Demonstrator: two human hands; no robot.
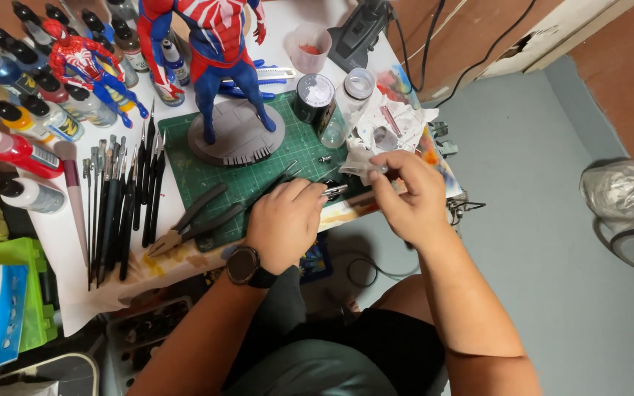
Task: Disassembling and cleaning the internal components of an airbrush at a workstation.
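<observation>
My left hand [286,220], with a dark watch on its wrist, is closed around a small metal tool [334,192] whose shiny tip sticks out toward the right. My right hand [407,192] pinches a crumpled piece of white tissue [357,167] at that tip. Both hands hover over the front right corner of a green cutting mat [207,176]. A large red and blue action figure [218,51] stands on a round grey base [232,136] on the mat.
Pliers [192,224] lie on the mat's front edge. A row of brushes [119,205] and several paint bottles [31,110] fill the left. A smaller figure [86,62], jars [313,99], crumpled tissues [398,121] and a plastic cup [308,48] sit behind. Grey floor lies right.
</observation>
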